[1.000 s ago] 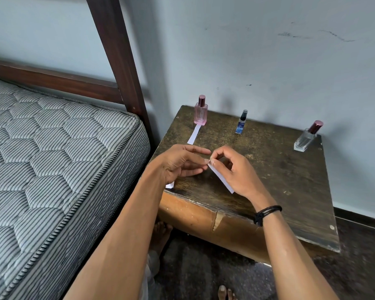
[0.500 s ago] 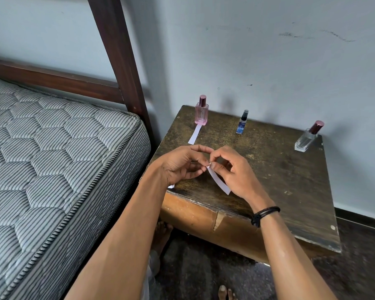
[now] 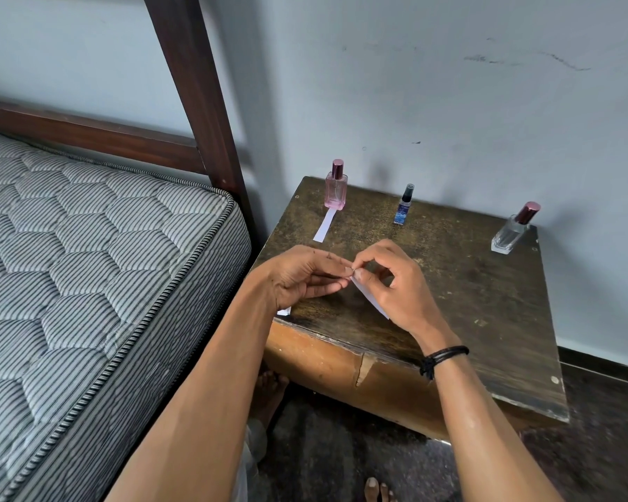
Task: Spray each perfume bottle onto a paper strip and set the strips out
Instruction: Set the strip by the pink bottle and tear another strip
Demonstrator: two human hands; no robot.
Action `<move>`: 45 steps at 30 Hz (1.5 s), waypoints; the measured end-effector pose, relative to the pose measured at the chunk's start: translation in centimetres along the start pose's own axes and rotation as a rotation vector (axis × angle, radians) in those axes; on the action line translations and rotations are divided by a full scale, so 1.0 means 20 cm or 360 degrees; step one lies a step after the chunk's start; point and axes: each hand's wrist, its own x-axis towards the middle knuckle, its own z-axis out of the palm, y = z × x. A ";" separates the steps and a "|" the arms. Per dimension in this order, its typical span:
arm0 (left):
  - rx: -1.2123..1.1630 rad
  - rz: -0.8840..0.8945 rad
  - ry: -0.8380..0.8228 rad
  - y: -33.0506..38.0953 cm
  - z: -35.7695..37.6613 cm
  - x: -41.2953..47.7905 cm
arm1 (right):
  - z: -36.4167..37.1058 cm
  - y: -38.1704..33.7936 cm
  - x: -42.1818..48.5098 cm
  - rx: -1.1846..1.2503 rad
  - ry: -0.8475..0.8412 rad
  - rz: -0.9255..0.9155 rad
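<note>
Scuffed table [image 3: 468,295], grey wall [image 3: 450,103], striped mattress [image 3: 87,266], left hand [image 3: 301,277] and right hand [image 3: 396,284] pinching perhaps one paper strip [image 3: 368,297]

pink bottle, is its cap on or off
On. The pink bottle stands upright on the table with its dark red cap seated on top.

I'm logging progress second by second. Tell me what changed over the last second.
The left hand curled its index finger in to meet the right hand, so both now pinch the top end of the paper strip. Nothing was let go. The pink perfume bottle, small blue bottle, clear bottle and the laid strip on the table stayed put.
</note>
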 end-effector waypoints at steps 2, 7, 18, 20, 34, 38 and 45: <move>0.0044 -0.0008 0.0032 0.00 0.00 0.00 | 0.00 0.00 0.00 -0.0025 0.0004 -0.0017; 0.0153 -0.0035 0.0054 0.00 0.00 -0.01 | 0.01 0.01 0.00 -0.0075 -0.0028 -0.0041; -0.0043 -0.0136 -0.0088 -0.02 0.04 0.01 | 0.00 0.01 0.00 0.0098 -0.0014 -0.0108; -0.0085 -0.0137 -0.0107 -0.02 0.04 0.01 | 0.00 0.00 0.00 0.0118 -0.0012 -0.0108; -0.0181 -0.0144 -0.0172 -0.02 0.07 0.02 | 0.02 0.02 0.00 0.0213 0.0025 -0.0084; -0.0212 -0.0166 -0.0204 -0.02 0.08 0.02 | 0.02 0.03 0.00 0.0227 0.0053 -0.0142; -0.0244 -0.0193 -0.0269 -0.04 0.09 0.02 | 0.02 0.03 0.01 0.0282 0.0052 -0.0176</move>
